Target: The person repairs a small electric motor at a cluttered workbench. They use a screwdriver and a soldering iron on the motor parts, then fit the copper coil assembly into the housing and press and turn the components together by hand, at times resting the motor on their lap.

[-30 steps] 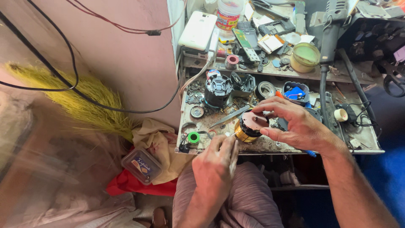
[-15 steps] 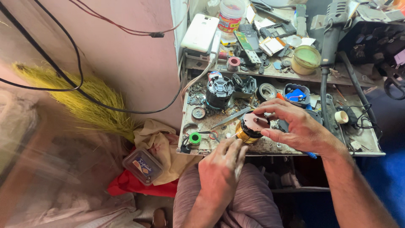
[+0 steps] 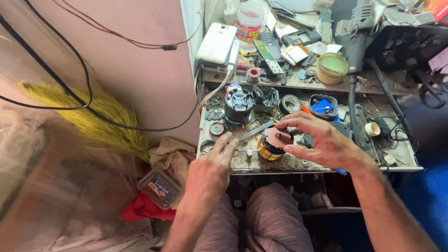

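Copper-wound motor armature (image 3: pixel 274 143) is gripped by the right hand (image 3: pixel 322 142) near the workbench front edge (image 3: pixel 326 169); left hand (image 3: pixel 210 172) is spread open, empty, left of it.

A pink plaster wall (image 3: pixel 140 70) fills the left, with black and red cables (image 3: pixel 84 84) hanging across it. A yellow straw broom (image 3: pixel 93 121) leans at its foot. To the right stands a worn, cluttered workbench (image 3: pixel 401 161) with a raised shelf (image 3: pixel 373 86) at its far side. Blue floor (image 3: pixel 427 186) shows at the right. Daylight is soft and even.
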